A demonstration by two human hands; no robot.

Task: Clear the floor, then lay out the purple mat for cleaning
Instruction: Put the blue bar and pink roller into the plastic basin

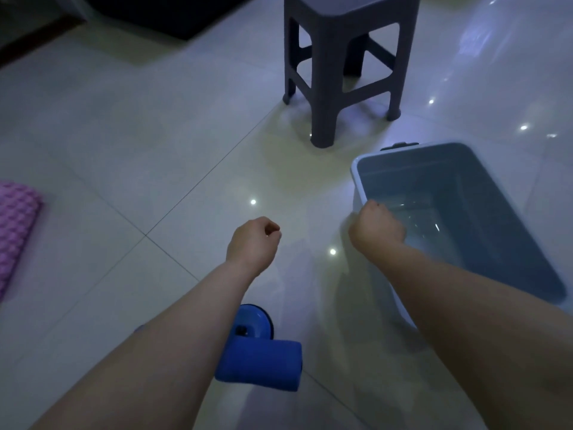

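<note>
Dim room with a glossy pale tiled floor (130, 125), its sheen reflecting small ceiling lights. We are looking down at both bare forearms reaching forward. Our right hand (376, 226) is curling over the near rim of the light-blue rectangular plastic tub (508, 193), which is holding shallow water; the fingers are hidden behind the rim, so the grip is judged, not seen, and it probably serves to drag the tub off the working area. Our left hand (252, 240) is hovering above bare tile in a loose fist, holding nothing, apparently free for balance or the next item. The rolled purple textured foam mat (15, 225) is lying at the far left edge, well apart from both hands and not yet unrolled. A dark grey plastic stool (338, 66) is standing just beyond the tub, and a blue foam-padded piece of exercise equipment with a round base (259, 355) is resting beside our left forearm; both are occupying floor the mat will likely need.
</note>
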